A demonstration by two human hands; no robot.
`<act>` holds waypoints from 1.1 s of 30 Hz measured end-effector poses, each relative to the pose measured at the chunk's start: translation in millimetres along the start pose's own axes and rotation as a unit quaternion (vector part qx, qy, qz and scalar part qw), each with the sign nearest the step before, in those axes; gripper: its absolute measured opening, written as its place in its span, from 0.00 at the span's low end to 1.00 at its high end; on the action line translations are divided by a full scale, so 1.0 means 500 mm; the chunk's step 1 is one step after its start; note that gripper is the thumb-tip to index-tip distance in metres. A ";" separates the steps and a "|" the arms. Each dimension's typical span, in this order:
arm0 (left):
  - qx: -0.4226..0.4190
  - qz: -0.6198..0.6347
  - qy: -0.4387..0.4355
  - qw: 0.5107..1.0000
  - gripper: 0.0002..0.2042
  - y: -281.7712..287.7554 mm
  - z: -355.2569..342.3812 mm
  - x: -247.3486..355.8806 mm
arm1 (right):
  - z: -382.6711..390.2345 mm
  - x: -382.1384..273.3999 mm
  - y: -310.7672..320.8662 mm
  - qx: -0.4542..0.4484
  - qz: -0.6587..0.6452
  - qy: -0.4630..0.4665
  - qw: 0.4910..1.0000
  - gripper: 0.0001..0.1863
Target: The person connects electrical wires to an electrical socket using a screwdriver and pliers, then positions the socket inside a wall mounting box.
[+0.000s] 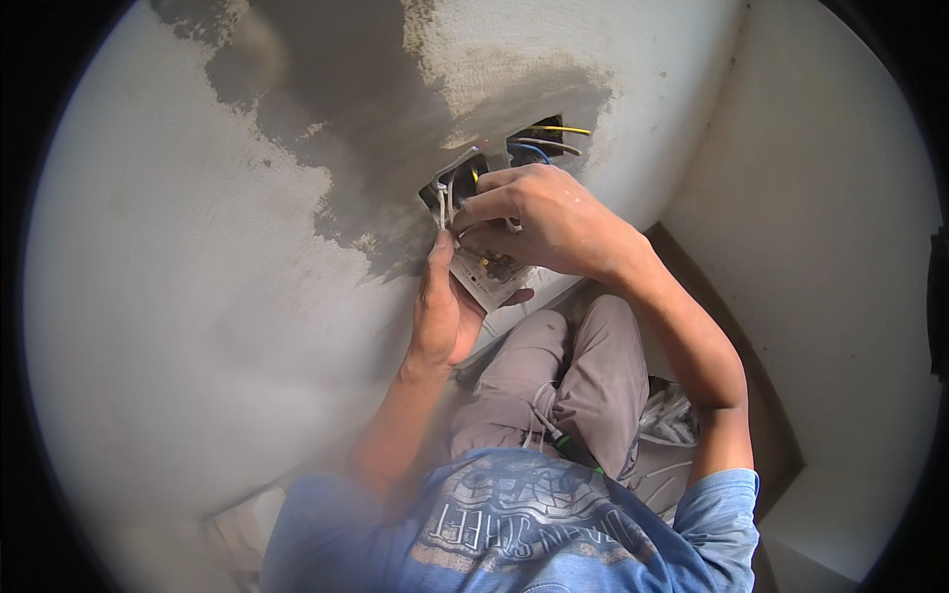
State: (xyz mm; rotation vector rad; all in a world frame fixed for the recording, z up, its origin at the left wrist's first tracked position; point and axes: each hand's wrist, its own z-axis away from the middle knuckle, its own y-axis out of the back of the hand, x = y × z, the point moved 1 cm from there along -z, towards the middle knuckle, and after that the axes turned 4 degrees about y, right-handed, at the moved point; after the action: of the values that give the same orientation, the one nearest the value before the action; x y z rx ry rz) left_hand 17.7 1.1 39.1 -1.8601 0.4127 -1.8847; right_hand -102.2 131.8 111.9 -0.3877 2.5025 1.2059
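Observation:
My left hand (pixel 443 314) holds a white wall socket plate (pixel 481 285) from below, its back with brass-coloured terminals turned up toward me. White wires (pixel 442 205) run from the left wall box (pixel 428 195) down to the plate. Over the plate's upper edge, my right hand (pixel 542 219) has its fingers pinched together at the wires. Its fingertips are partly hidden, so I cannot make out exactly which wire they grip. Beside it, a second wall box (pixel 535 135) has yellow, grey and blue wires (pixel 563 129) sticking out.
Grey plaster (pixel 346 128) surrounds the boxes on the white wall (pixel 168 247). A second wall (pixel 820 198) meets it at the right. Below are my bent knees (pixel 603 336), with a clear plastic bag (pixel 670 415) beside them on the floor. A green-and-black tool handle (pixel 571 448) lies at my lap.

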 end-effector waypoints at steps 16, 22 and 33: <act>0.088 -0.048 -0.039 0.994 0.26 -0.014 -0.001 -0.011 | 0.327 0.014 -0.028 0.331 -0.129 -0.259 0.898 0.15; 0.088 -0.021 -0.048 0.995 0.25 -0.019 0.003 -0.014 | 0.319 -0.002 -0.058 0.337 -0.167 -0.271 0.886 0.16; 0.114 0.013 0.006 0.993 0.25 -0.034 0.012 0.013 | 0.147 -0.015 -0.020 0.299 -0.159 -0.099 0.936 0.19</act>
State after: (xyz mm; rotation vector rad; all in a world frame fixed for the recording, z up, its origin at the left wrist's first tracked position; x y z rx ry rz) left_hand 22.1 12.9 53.8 -1.6864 0.2139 -1.8431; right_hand -78.6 184.6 64.8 -0.4538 2.3593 0.3128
